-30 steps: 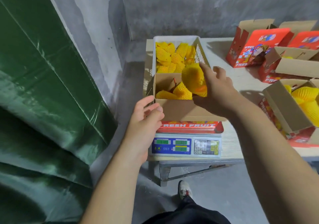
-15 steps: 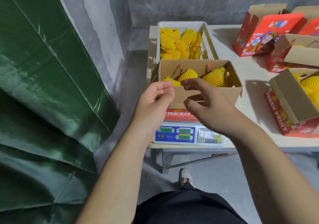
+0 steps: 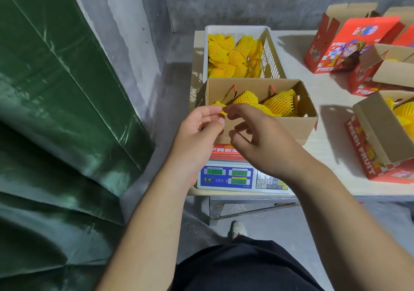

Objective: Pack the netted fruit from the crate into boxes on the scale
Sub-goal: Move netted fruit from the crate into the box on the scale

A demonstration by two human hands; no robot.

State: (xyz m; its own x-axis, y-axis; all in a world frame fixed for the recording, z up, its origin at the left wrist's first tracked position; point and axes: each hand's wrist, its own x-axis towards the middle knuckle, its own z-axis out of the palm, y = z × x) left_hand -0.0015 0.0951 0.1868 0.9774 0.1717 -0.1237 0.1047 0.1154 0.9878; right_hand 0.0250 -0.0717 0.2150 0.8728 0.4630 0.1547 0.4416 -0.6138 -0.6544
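Observation:
A brown cardboard box (image 3: 291, 125) stands on the scale (image 3: 226, 176), and three netted fruit (image 3: 280, 103) in yellow foam mesh lie inside it. Behind it, the white crate (image 3: 272, 55) holds several more netted fruit (image 3: 233, 56). Both hands are at the box's near-left corner. My left hand (image 3: 197, 131) pinches the loose net tip (image 3: 221, 110) of the leftmost fruit between its fingertips and thumb. My right hand (image 3: 262, 140) has its fingers loosely bent, and its index fingertip touches the same net tip.
Red "FRESH FRUIT" cartons (image 3: 349, 44) stand open at the right on the pale table (image 3: 324, 134); the nearest one (image 3: 378, 147) holds netted fruit. A green tarp (image 3: 56, 122) hangs at the left, with a concrete wall behind. My shoe (image 3: 238, 229) is on the floor below.
My right hand put the fruit into the box a second ago, then drew back to the near-left corner. Both hands have closed in on the leftmost fruit's net tip.

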